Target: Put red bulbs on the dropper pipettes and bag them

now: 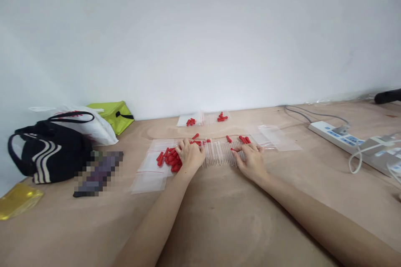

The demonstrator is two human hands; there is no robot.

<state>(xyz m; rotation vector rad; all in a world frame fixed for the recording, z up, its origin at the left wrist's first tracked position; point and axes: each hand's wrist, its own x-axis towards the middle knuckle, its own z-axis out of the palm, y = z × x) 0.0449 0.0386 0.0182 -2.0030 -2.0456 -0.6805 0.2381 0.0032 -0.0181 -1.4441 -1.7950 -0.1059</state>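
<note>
Several clear, thin dropper tubes (217, 153) lie side by side in a row between my hands. My left hand (191, 155) is at the row's left end, fingers curled and closed beside the red rubber bulbs (172, 159); what they hold is hidden. At the right end, my right hand (250, 160) is closed in a pinch, with a small red bulb (232, 149) showing at its fingertips. Loose red bulbs (244, 139) lie just behind that hand. A single bulb (196, 136) rests behind my left hand.
Clear zip bags (148, 179) lie under and around the left pile, with more bags (275, 137) at right. Farther back are small bulb groups (222, 117) on plastic. A black bag (50, 152) and green box (114, 114) stand left; a power strip (335, 135) lies right.
</note>
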